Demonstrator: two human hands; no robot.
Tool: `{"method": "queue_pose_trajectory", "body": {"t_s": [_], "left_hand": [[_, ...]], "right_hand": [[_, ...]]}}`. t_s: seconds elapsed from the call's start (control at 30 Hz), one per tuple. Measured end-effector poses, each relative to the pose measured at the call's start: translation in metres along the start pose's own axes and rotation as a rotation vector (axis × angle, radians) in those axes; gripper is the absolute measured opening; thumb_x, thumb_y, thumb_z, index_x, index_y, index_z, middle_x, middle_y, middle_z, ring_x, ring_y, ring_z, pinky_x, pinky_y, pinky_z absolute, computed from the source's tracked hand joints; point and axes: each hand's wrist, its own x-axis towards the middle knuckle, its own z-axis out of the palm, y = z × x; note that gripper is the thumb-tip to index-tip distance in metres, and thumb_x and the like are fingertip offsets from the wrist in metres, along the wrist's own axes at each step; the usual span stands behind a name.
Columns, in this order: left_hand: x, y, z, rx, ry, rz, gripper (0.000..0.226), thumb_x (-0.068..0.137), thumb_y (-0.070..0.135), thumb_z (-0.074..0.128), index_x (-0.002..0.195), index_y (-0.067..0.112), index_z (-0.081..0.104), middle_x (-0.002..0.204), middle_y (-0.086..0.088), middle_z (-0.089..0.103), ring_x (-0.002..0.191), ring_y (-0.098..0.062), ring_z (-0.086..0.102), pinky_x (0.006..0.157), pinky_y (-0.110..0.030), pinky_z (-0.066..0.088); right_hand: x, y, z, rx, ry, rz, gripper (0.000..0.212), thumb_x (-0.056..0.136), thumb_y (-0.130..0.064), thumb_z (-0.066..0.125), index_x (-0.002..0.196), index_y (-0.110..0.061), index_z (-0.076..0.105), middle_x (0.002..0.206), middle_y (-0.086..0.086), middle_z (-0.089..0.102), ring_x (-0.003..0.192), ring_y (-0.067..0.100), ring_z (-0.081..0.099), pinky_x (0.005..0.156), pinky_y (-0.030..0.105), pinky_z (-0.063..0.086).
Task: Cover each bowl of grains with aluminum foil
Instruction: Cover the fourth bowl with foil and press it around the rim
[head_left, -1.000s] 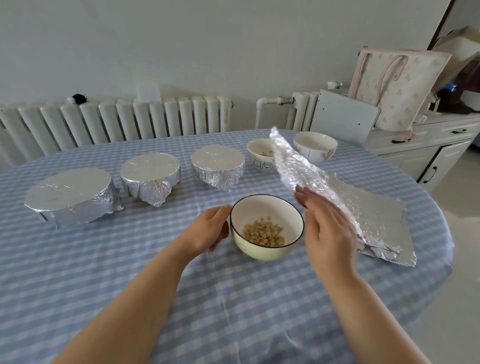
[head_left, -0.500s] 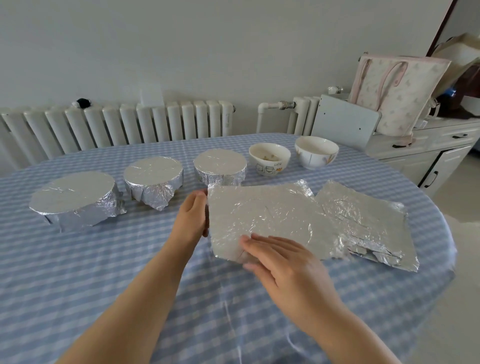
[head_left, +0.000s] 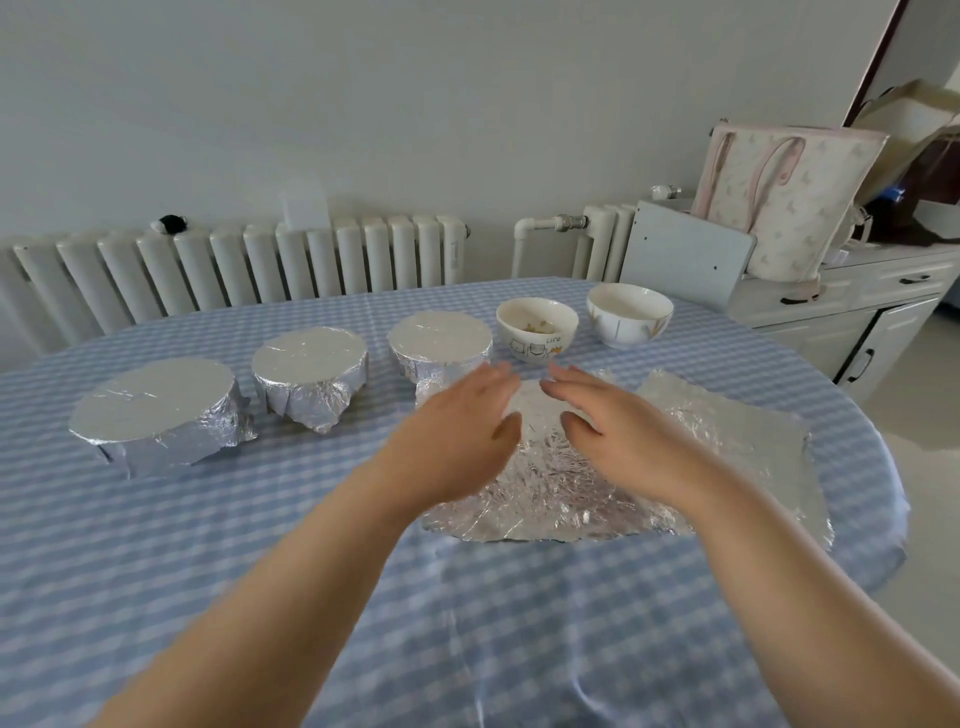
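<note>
Under the foil sheet (head_left: 550, 483) beneath both palms, whatever it drapes is wholly hidden. The left hand (head_left: 457, 441) and right hand (head_left: 618, 436) are motion-blurred at the fingertips. Just beyond the fingertips, the contents of the far bowl (head_left: 629, 314) cannot be made out. Both forearms are cut off by the bottom edge.

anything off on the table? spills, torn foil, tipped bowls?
Nothing stands out. Three foil-covered bowls sit upright in a row, and both uncovered bowls are upright. The left hand and right hand press a loose foil sheet; its edges are unfolded.
</note>
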Motion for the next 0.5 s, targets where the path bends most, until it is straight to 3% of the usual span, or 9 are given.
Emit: {"method": "queue_pose_trajectory", "body": {"t_s": [0.07, 0.2, 0.5], "left_hand": [[0.007, 0.0, 0.012, 0.112, -0.104, 0.025, 0.054, 0.105, 0.029, 0.027, 0.155, 0.014, 0.012, 0.164, -0.003, 0.005, 0.15, -0.013, 0.001, 0.118, -0.026, 0.001], [0.009, -0.006, 0.028, 0.173, -0.19, 0.026, 0.056, 0.105, 0.032, 0.022, 0.156, 0.014, 0.007, 0.164, -0.003, -0.002, 0.15, -0.014, -0.003, 0.121, -0.031, 0.0], [0.001, -0.017, 0.033, 0.212, -0.202, 0.061, 0.057, 0.105, 0.034, 0.02, 0.155, 0.015, 0.002, 0.163, 0.0, -0.008, 0.149, -0.011, -0.009, 0.12, -0.027, -0.005]], "right_hand": [[0.006, 0.0, 0.009, -0.016, -0.081, 0.012, 0.051, 0.102, -0.019, 0.036, 0.152, -0.021, 0.026, 0.162, -0.009, 0.007, 0.147, 0.002, 0.002, 0.116, 0.022, 0.002], [0.005, 0.004, 0.032, -0.17, -0.214, 0.028, 0.055, 0.104, -0.03, 0.026, 0.155, -0.02, 0.008, 0.163, -0.004, -0.003, 0.148, 0.009, -0.007, 0.122, 0.032, -0.001], [0.005, -0.002, 0.039, -0.252, -0.275, 0.045, 0.059, 0.103, -0.038, 0.019, 0.155, -0.016, 0.001, 0.162, -0.002, -0.012, 0.147, 0.011, -0.018, 0.121, 0.036, -0.008]]}}
